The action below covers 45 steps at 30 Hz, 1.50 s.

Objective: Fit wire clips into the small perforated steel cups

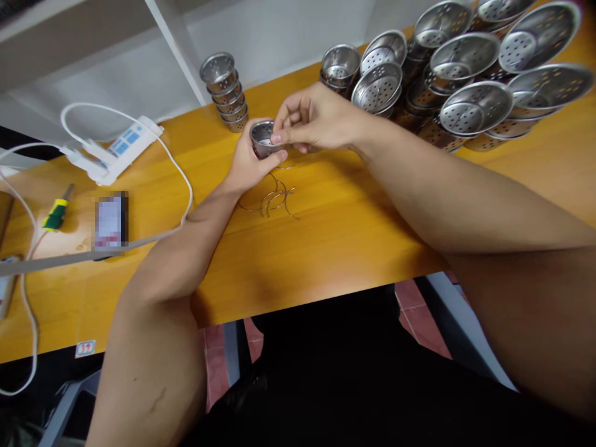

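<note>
Black clothing (pixel 326 372) of the person is nearest, below the edge of the yellow table (pixel 344 248). Over this table, the left hand (pixel 249 161) grips a small perforated metal cup (pixel 263 149). At its rim, the right hand (pixel 311 121) has bent fingers; whether they pinch something, I cannot tell. Thin curved wires (pixel 279 197) lie near, on the table. Behind stands a stack of similar cups (pixel 227 99).

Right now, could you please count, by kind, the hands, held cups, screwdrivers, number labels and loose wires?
Left hand and right hand: 2
Held cup: 1
Screwdriver: 1
Number label: 1
Loose wires: several, too tangled to count
Total: 5, without the wires
</note>
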Tool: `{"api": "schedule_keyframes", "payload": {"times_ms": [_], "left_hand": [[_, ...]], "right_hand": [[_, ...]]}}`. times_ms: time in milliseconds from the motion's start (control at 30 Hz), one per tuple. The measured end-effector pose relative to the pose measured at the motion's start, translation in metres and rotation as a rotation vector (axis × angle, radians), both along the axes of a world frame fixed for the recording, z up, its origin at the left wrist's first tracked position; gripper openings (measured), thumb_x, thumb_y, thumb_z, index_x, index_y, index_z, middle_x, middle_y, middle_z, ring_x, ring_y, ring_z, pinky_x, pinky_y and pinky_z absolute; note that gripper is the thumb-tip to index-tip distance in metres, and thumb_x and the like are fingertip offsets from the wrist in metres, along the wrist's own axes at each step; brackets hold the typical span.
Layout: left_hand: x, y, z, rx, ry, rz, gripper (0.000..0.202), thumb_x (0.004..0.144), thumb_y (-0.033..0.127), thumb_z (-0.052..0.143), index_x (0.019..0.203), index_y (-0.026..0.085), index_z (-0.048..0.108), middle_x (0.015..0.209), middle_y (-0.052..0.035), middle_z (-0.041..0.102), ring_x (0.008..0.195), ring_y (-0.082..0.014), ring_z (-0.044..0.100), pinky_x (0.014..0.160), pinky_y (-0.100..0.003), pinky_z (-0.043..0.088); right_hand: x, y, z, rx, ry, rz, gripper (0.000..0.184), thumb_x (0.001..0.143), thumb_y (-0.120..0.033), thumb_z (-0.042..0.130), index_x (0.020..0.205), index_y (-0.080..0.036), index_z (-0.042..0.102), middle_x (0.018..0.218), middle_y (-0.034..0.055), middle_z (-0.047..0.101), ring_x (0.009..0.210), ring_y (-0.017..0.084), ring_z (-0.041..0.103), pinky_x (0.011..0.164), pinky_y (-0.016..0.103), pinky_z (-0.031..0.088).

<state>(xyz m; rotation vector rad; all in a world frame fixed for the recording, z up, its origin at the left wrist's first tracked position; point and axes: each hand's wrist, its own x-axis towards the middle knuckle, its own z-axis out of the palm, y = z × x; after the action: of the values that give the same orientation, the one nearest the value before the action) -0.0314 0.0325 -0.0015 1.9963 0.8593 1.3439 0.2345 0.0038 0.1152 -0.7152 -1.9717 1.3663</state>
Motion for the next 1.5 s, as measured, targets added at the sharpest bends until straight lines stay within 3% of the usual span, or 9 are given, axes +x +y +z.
{"api": "schedule_keyframes", "payload": {"times_ms": [133, 300, 533, 667, 933, 1033, 1167, 1367, 1500], "left_hand": [[0.001, 0.001, 0.0, -0.002, -0.046, 0.069, 0.098, 0.082, 0.091, 0.113, 0.151, 0.034, 0.073, 0.146, -0.0085, 0.087, 0.137, -0.0348, 0.087, 0.135, -0.058, 0.069], [-0.004, 0.009, -0.011, 0.074, -0.024, 0.09, 0.102, 0.089, 0.097, 0.104, 0.162, 0.036, 0.065, 0.15, -0.0094, 0.081, 0.139, -0.0349, 0.085, 0.137, -0.057, 0.066], [0.0, 0.005, -0.009, 0.137, 0.023, 0.078, 0.105, 0.094, 0.091, 0.103, 0.171, 0.037, 0.059, 0.152, -0.0108, 0.079, 0.142, -0.0358, 0.084, 0.138, -0.056, 0.065], [-0.003, 0.011, -0.014, 0.187, 0.041, 0.056, 0.103, 0.098, 0.084, 0.102, 0.177, 0.038, 0.055, 0.159, -0.0116, 0.076, 0.151, -0.0382, 0.082, 0.144, -0.059, 0.064], [-0.005, 0.018, -0.026, 0.252, 0.154, 0.015, 0.113, 0.107, 0.088, 0.093, 0.193, 0.048, 0.032, 0.185, -0.0121, 0.061, 0.176, -0.0433, 0.07, 0.155, -0.063, 0.058], [0.0, 0.013, -0.023, 0.246, 0.146, 0.014, 0.109, 0.106, 0.098, 0.087, 0.189, 0.048, 0.037, 0.18, -0.0107, 0.064, 0.174, -0.0428, 0.072, 0.153, -0.063, 0.06], [0.004, 0.013, -0.023, 0.212, 0.129, 0.044, 0.107, 0.102, 0.106, 0.084, 0.182, 0.046, 0.045, 0.172, -0.011, 0.066, 0.168, -0.0423, 0.076, 0.15, -0.064, 0.063], [0.003, 0.008, -0.017, 0.212, 0.172, 0.123, 0.115, 0.096, 0.106, 0.091, 0.183, 0.047, 0.047, 0.181, -0.0132, 0.058, 0.175, -0.0467, 0.068, 0.15, -0.065, 0.062], [-0.002, -0.001, -0.009, 0.164, 0.209, 0.127, 0.108, 0.105, 0.097, 0.088, 0.19, 0.049, 0.041, 0.195, -0.0139, 0.049, 0.169, -0.0448, 0.073, 0.142, -0.063, 0.068]], "right_hand": [[0.001, 0.004, -0.003, 0.261, -0.029, -0.176, 0.042, 0.098, -0.025, 0.113, 0.129, -0.027, 0.085, 0.128, 0.0031, 0.085, 0.079, 0.015, 0.067, 0.072, 0.034, 0.05], [0.004, 0.011, -0.011, 0.564, -0.123, -0.173, 0.006, 0.116, -0.038, 0.094, 0.113, -0.032, 0.095, 0.13, 0.0114, 0.084, 0.116, 0.029, 0.073, 0.108, 0.042, 0.057], [-0.001, 0.012, -0.017, 0.543, -0.203, -0.023, 0.035, 0.12, -0.062, 0.085, 0.104, -0.031, 0.092, 0.14, 0.0139, 0.079, 0.129, 0.031, 0.071, 0.12, 0.045, 0.055], [-0.001, -0.005, -0.004, 0.557, -0.24, -0.015, 0.05, 0.122, -0.08, 0.077, 0.128, -0.032, 0.091, 0.149, 0.0132, 0.077, 0.142, 0.036, 0.071, 0.119, 0.048, 0.058], [0.016, -0.027, 0.039, 0.541, -0.447, -0.147, 0.101, 0.105, -0.067, 0.088, 0.192, -0.024, 0.06, 0.169, 0.0157, 0.077, 0.125, 0.037, 0.077, 0.106, 0.046, 0.066], [0.026, -0.019, 0.045, 0.576, -0.438, -0.15, 0.097, 0.104, -0.066, 0.088, 0.187, -0.019, 0.068, 0.165, 0.0182, 0.078, 0.115, 0.033, 0.08, 0.111, 0.048, 0.066], [0.024, -0.016, 0.04, 0.67, -0.407, -0.085, 0.096, 0.103, -0.073, 0.089, 0.181, -0.018, 0.078, 0.172, 0.0228, 0.076, 0.147, 0.044, 0.076, 0.126, 0.053, 0.06], [0.012, -0.024, 0.042, 0.749, -0.578, -0.128, 0.08, 0.104, -0.044, 0.101, 0.174, -0.013, 0.077, 0.171, 0.0257, 0.075, 0.156, 0.041, 0.073, 0.136, 0.046, 0.057], [0.028, -0.018, 0.061, 0.796, -0.46, -0.397, 0.078, 0.105, -0.012, 0.098, 0.175, 0.006, 0.069, 0.174, 0.0284, 0.073, 0.159, 0.041, 0.073, 0.137, 0.048, 0.058]]}}
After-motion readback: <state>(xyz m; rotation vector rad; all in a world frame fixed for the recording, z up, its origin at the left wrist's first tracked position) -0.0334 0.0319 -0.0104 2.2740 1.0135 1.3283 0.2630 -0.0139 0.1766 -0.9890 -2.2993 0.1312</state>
